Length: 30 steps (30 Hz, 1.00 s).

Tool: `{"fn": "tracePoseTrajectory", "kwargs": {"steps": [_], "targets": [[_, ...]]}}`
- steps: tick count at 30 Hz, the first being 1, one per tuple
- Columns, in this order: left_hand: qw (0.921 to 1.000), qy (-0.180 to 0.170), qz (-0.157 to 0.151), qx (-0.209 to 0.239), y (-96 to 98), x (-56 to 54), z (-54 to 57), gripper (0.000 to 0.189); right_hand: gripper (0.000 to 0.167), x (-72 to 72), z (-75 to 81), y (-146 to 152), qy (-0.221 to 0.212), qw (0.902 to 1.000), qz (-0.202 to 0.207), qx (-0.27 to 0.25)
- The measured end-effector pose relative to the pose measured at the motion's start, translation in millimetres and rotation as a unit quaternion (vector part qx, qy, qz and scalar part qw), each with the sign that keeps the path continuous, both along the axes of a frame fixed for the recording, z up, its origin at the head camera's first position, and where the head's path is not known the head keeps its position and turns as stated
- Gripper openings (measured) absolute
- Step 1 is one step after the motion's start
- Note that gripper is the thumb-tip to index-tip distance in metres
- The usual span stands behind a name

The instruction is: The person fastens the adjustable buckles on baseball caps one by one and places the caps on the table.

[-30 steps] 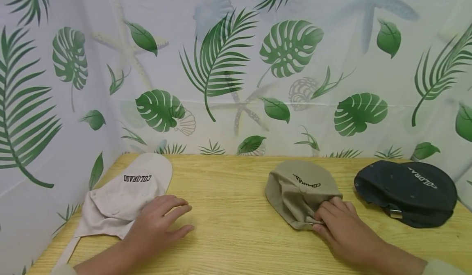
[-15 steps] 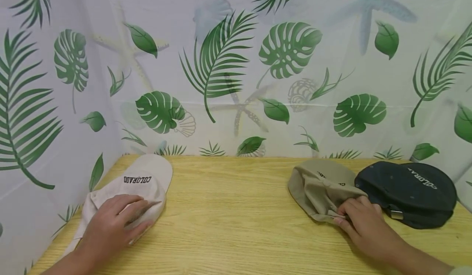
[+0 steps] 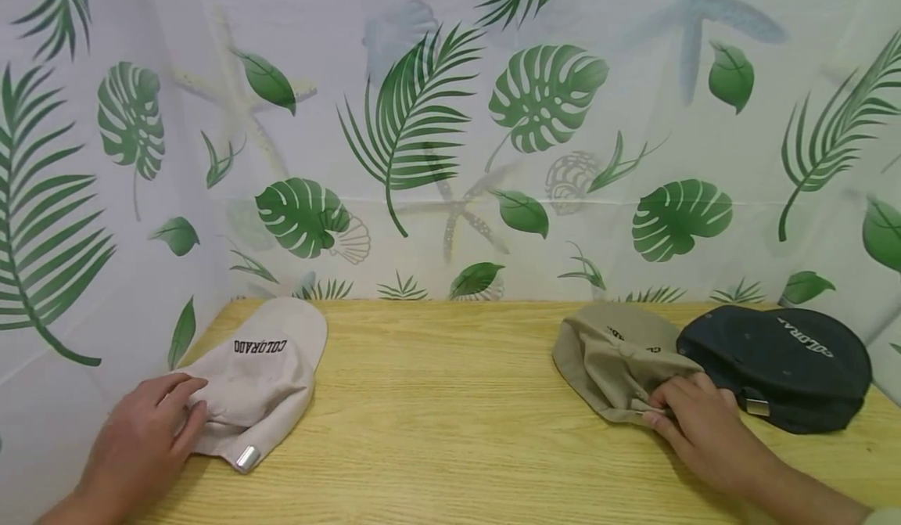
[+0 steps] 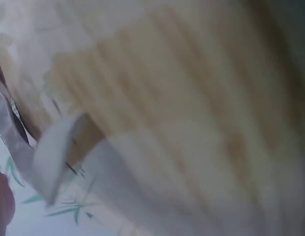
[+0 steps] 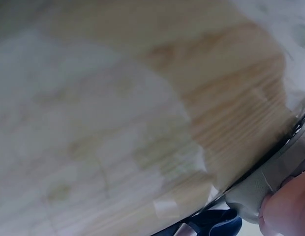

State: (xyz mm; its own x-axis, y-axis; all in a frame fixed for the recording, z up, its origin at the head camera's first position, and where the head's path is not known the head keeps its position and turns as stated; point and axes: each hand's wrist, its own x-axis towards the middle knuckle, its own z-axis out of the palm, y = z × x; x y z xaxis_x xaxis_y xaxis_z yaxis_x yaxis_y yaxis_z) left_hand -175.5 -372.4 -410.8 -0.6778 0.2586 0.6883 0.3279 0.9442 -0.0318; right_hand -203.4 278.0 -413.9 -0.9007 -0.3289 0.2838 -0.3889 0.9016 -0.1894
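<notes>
In the head view a cream cap [image 3: 260, 380] with COLORADO lettering and a metal buckle lies at the left of the table. My left hand [image 3: 141, 439] is over its left back edge, fingers loosely bent; whether they touch it I cannot tell. The cap's loose strap [image 4: 56, 157] appears in the left wrist view, apart from the fingertip at the edge. A khaki cap [image 3: 612, 368] sits at the right, its back rim pinched by my right hand [image 3: 711, 431]. It touches or overlaps a navy cap [image 3: 781, 368]. Part of the khaki cap's rim is hidden by my fingers.
The wooden table [image 3: 429, 408] has bare wood between the cream and khaki caps. A white leaf-print curtain [image 3: 436, 134] rises behind the table and along its left side. Both wrist views are partly blurred by glare.
My left hand has moved left across the cream cap, uncovering its buckle. My right hand has dragged the khaki cap right, up against the navy cap, then stayed nearly still.
</notes>
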Motion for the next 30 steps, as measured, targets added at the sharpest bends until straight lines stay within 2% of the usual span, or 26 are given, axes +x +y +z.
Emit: {"fn": "tracePoseTrajectory", "kwargs": {"steps": [2,4,8,10,12,15,21,26,30], "targets": [[0.9994,-0.025,0.022,-0.010,-5.0,-0.4,-2.0,0.026,0.011,-0.3,-0.3,0,-0.001,1.0000,0.000,-0.005],[0.9965,-0.069,0.043,-0.021,-8.5,0.0,-3.6,0.023,0.011,-0.5,-0.6,1,-0.002,0.9999,0.000,-0.011],[0.9845,-0.158,0.071,-0.031,-10.8,1.1,-3.8,0.017,0.010,-0.6,-0.8,1,-0.002,0.9998,0.002,-0.021],[0.9801,-0.183,0.072,-0.029,-10.5,1.3,-3.1,0.016,0.010,-0.5,-0.7,0,-0.001,0.9996,0.001,-0.026],[0.9786,-0.192,0.069,-0.026,-10.3,0.8,-2.6,0.015,0.010,-0.2,-0.8,0,0.008,0.9994,0.002,-0.035],[0.9819,-0.178,0.061,-0.022,-9.5,0.7,-3.2,0.014,0.015,0.8,-1.8,-1,0.041,0.9980,0.010,-0.048],[0.9945,-0.100,0.027,-0.015,-6.1,0.3,-7.2,0.015,0.028,4.2,-4.0,-4,0.110,0.9912,0.035,-0.066],[0.9978,-0.062,-0.005,-0.024,6.5,-2.8,-6.6,0.019,0.030,8.3,-2.7,-12,0.119,0.9885,0.049,-0.079],[0.9977,-0.053,-0.023,-0.036,19.7,-4.6,-4.6,0.019,0.033,10.5,-2.1,-19,0.129,0.9865,0.064,-0.078]]}}
